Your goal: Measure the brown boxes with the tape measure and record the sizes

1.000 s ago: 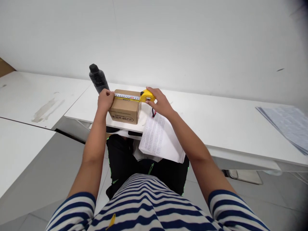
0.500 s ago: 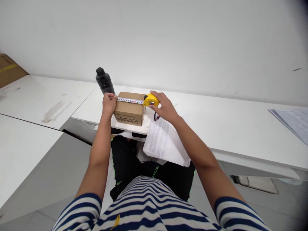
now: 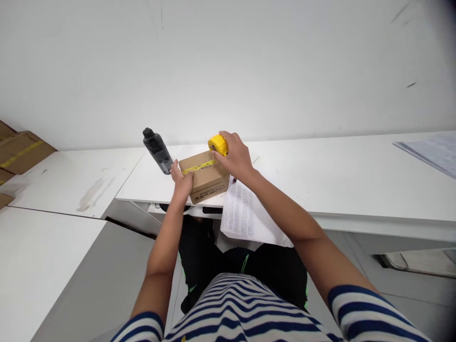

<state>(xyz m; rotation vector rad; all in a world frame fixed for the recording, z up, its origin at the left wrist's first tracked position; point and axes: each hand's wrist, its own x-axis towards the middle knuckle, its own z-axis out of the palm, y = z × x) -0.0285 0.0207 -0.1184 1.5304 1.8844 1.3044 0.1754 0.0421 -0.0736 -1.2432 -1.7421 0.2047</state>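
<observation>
A small brown cardboard box [image 3: 210, 178] with a yellow strip over its top and dark print on its front sits at the table edge, turned slightly. My left hand [image 3: 182, 183] grips its left end, the thumb near the top edge. My right hand [image 3: 237, 154] holds a yellow tape measure [image 3: 218, 144] above the box's back right corner. No drawn-out blade shows. Left of the box stands a dark water bottle [image 3: 156, 149], tilted in the view.
A stack of written sheets [image 3: 245, 213] overhangs the front edge of the white table [image 3: 320, 180], right of the box. More papers [image 3: 432, 152] lie at the far right. Larger cardboard boxes [image 3: 26, 154] are stacked at the far left.
The measuring blade that spanned the box top is no longer drawn out. My left hand has gone from the blade's end to the box, which has turned a little. The view has shifted.
</observation>
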